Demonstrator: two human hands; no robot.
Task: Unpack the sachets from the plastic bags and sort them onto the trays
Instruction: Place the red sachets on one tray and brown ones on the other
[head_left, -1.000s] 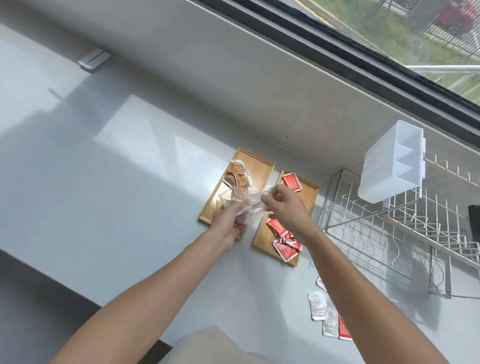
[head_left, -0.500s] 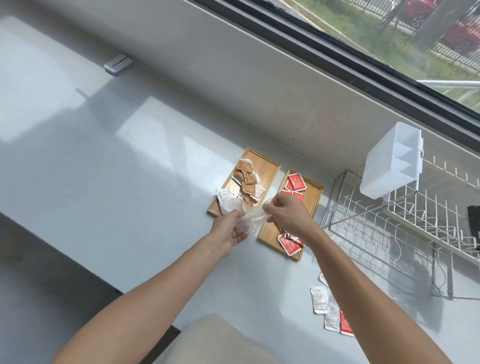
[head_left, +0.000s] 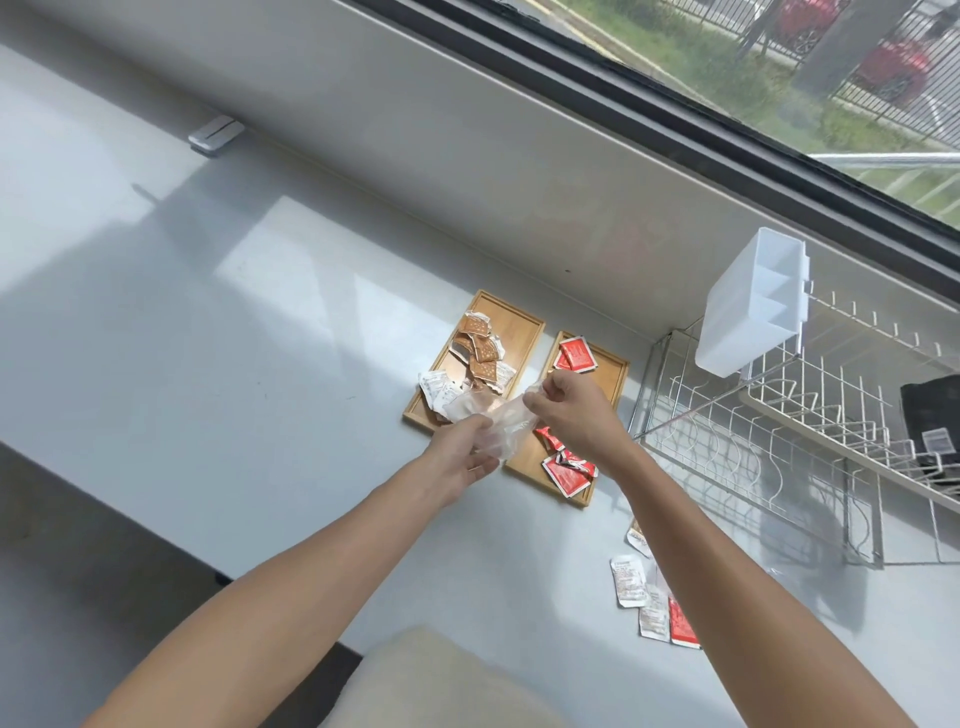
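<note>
Head view: both hands pinch one clear plastic bag (head_left: 506, 423) held over the gap between two wooden trays. Left hand (head_left: 462, 457) has its grip pressed together on the bag's lower end, right hand (head_left: 569, 410) pinches the upper end with fingertips (head_left: 535, 400). Left tray (head_left: 524, 325) holds brown sachets (head_left: 480, 348) plus a few white sachets (head_left: 439, 389) at its near end, partly over the edge. Right tray (head_left: 613, 369) holds red sachets (head_left: 569, 470), some near the far end, more at the near end. Both trays sit side by side toward the tabletop's far edge below the window sill. Loose sachets (head_left: 649, 597), white and red, lie on the tabletop (head_left: 208, 338) nearer the front, under the right forearm. Wire dish rack (head_left: 779, 457) with a white plastic bin (head_left: 750, 312) stands at the right.
</note>
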